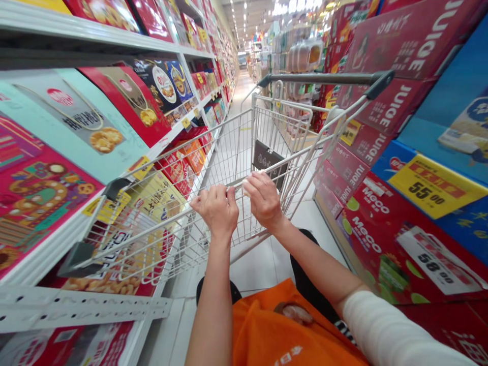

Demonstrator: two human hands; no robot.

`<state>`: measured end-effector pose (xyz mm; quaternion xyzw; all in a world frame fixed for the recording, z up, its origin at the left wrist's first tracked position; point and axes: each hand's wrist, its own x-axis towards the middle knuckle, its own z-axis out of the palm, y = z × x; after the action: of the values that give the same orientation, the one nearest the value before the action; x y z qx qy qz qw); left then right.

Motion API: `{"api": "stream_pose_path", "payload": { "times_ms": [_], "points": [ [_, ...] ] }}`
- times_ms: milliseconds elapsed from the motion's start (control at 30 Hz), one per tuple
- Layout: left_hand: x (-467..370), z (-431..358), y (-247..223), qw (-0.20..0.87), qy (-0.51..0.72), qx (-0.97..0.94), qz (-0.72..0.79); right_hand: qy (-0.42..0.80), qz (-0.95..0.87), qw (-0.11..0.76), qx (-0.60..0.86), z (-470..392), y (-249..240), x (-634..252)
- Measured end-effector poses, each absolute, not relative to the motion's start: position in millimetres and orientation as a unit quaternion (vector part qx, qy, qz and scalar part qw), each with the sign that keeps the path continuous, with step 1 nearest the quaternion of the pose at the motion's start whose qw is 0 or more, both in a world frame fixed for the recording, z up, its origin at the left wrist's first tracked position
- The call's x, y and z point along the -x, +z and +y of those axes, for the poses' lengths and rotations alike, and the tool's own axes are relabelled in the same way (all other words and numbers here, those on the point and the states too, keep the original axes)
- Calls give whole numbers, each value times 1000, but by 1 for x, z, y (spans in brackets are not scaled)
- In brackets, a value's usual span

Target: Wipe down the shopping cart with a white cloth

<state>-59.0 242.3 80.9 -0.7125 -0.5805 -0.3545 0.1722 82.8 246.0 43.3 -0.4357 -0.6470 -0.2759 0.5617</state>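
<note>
A metal wire shopping cart stands crosswise in front of me, its dark handle bar at the far right end. My left hand is closed over the cart's near top rim, knuckles up. Just right of it, my right hand has its fingers curled over the same rim, with something small and white at its fingertips that I cannot make out. The two hands are close together but apart. A dark sign plate hangs on the cart's wire side, beyond my right hand.
Shelves with boxed snacks line the left, close to the cart's corner. Stacked red drink cartons and blue boxes with price tags rise on the right. A tiled aisle runs ahead between them.
</note>
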Motion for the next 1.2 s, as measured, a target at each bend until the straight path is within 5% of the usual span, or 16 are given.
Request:
{"api": "stream_pose_path", "payload": {
  "times_ms": [200, 333, 633, 767, 933, 1200],
  "points": [
    [92, 234, 89, 160, -323, 774, -521, -257, -621, 534, 513, 256, 71, -151],
    [131, 235, 91, 173, -356, 677, -621, -251, -570, 482, 616, 269, 89, -201],
    [132, 240, 84, 168, -319, 667, -653, -233, -689, 418, 544, 255, 94, -86],
    [135, 237, 80, 183, -325, 676, -636, -207, -742, 387, 506, 259, 100, -118],
    [126, 231, 76, 176, -332, 679, -631, -185, -657, 429, 592, 276, 100, -171],
    [100, 222, 78, 173, -365, 657, -636, -247, -675, 489, 494, 251, 69, -66]
  ]
}}
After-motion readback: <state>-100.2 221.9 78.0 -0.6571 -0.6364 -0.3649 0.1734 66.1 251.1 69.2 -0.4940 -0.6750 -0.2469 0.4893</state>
